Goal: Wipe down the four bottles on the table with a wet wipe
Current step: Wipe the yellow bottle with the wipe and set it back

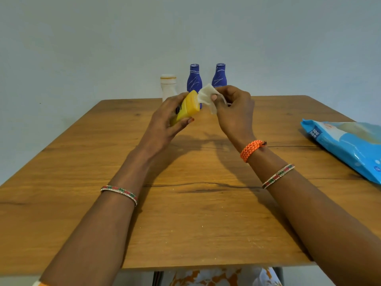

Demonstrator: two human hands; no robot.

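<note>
The white plastic bottle with a gold-banded cap (168, 84) stands at the far edge of the brown wood-grain table (185, 213); its lower body is hidden behind the left hand (165, 120). The left hand is raised above the table, with fingers and thumb curled round the yellow plastic bottle (186, 109). This bottle is tilted, cap end pointing up and right. A dark mark on its side is partly covered by the fingers and cannot be read.

The first dark blue bottle with white streaks (193, 79) stands behind the yellow bottle; its base is hidden. The white wet wipe (207, 96) is crumpled and touches the yellow bottle's cap end. The right hand (233, 108) pinches the wipe between thumb and fingers. The second dark blue streaked bottle (219, 76) stands just right of the first; its lower part is hidden behind the wipe and right hand.

An orange braided wristband (251, 150) sits on the right wrist. The blue plastic wipe pack (346, 145) lies at the table's right edge and is cut off by the frame. Its white lettering appears to read "mee mee"; the smaller print is illegible.
</note>
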